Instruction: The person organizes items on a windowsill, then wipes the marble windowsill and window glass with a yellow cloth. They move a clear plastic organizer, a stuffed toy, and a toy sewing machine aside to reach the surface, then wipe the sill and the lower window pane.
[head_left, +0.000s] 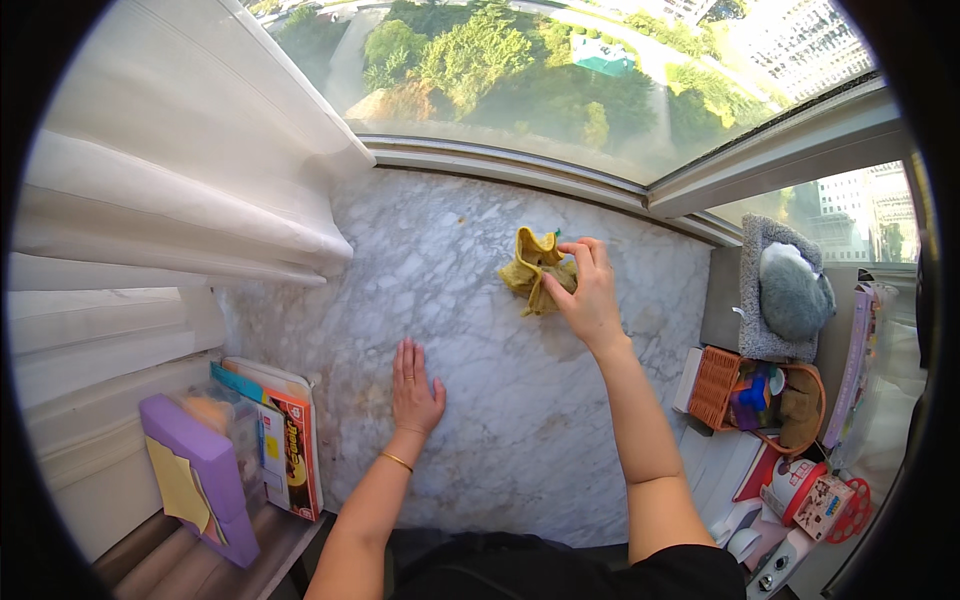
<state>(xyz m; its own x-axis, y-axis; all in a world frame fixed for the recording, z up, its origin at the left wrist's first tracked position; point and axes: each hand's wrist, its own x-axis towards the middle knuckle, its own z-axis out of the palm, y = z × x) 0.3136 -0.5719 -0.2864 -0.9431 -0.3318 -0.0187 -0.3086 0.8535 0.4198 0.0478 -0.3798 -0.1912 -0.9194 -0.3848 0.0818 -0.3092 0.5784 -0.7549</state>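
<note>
A crumpled yellow cloth (531, 264) rests on the grey-white marble windowsill (480, 442), towards the window. My right hand (589, 291) pinches its right side between thumb and fingers. To the lower left, my left hand (417, 386) lies palm down on the marble, fingers stretched towards the window. It wears a ring, with a bangle at the wrist, and holds nothing. A faint darker patch shows on the marble just below the cloth.
White curtains (187, 195) hang at the left above a purple block (202, 472) and boxes (292, 450). The window frame (510, 161) bounds the far edge. At the right are a grey plush animal (795, 292) on a pad, an orange wicker basket (714, 390) and toys.
</note>
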